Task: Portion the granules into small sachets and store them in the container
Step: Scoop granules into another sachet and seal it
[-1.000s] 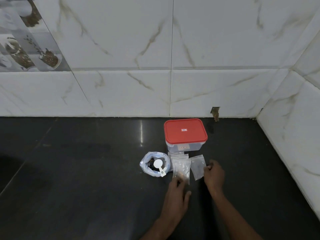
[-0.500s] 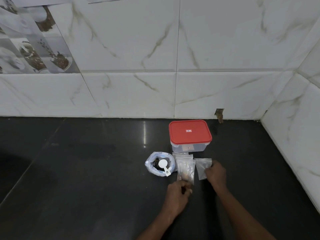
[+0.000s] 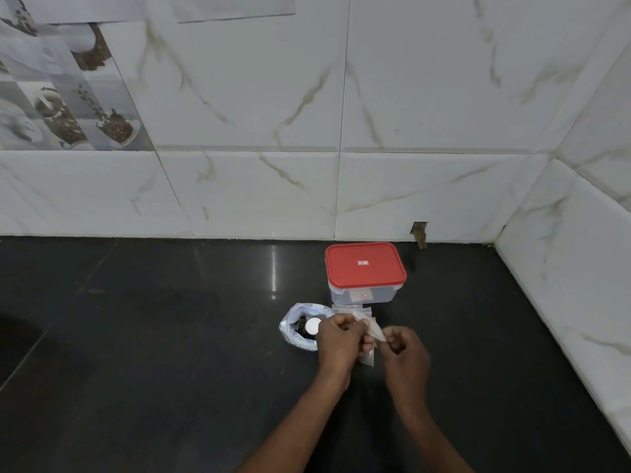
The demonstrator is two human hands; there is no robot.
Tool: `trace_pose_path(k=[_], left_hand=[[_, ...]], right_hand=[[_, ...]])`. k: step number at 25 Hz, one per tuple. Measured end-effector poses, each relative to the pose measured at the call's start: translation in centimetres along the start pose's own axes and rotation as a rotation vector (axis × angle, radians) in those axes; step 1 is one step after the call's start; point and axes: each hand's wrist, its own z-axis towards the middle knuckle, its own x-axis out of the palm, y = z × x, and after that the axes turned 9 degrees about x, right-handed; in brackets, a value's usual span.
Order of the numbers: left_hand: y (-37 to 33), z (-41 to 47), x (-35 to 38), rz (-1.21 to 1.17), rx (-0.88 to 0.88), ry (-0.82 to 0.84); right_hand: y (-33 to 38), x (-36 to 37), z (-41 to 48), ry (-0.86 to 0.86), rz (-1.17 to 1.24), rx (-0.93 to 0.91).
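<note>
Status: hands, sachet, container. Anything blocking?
Left hand and right hand both pinch one sachet above the spare sachets. Container closed, red lid on. Granule bag open, scoop inside. Nothing in the way.

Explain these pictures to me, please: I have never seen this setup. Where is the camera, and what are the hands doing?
There is no robot here: a person works with bare hands, and every picture comes from one wide-angle camera worn on their head, looking forward and down. That is why two forearms reach in from the bottom edge. The left hand and the right hand together pinch one small clear sachet, held over the dark counter. More sachets lie on the counter beneath, partly hidden by the hands. To their left stands an open plastic bag of dark granules with a white scoop in it. Behind sits a clear container with its red lid on, near the marbled tile wall.
</note>
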Motion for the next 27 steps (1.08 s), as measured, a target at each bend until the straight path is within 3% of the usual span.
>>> trace_pose_path(k=[9, 12, 15, 17, 21, 25, 27], left_hand=[[-1.9, 0.8, -3.1, -0.026, 0.031, 0.03], [-2.3, 0.7, -3.9, 0.042, 0.054, 0.01], [-2.6, 0.6, -4.3, 0.1, 0.085, 0.048], [-2.5, 0.8, -4.8, 0.103, 0.077, 0.065], [-2.6, 1.6, -5.5, 0.263, 0.07, 0.041], [-3.8, 1.6, -4.9, 0.654, 0.152, 0.005], [-4.5, 1.5, -5.0, 0.844, 0.256, 0.008]], right_hand=[[2.4, 0.9, 0.1, 0.351, -0.239, -0.04], [3.9, 0.9, 0.4, 0.328, -0.155, -0.089], [5.5, 1.2, 0.1, 0.461, -0.099, -0.159], [5.9, 1.4, 0.3, 0.502, -0.064, -0.107], [5.6, 2.5, 1.2, 0.355, -0.195, -0.019], [6.8, 4.3, 0.4, 0.202, -0.688, -0.333], [7.1, 5.1, 0.1, 0.2, -0.772, -0.395]])
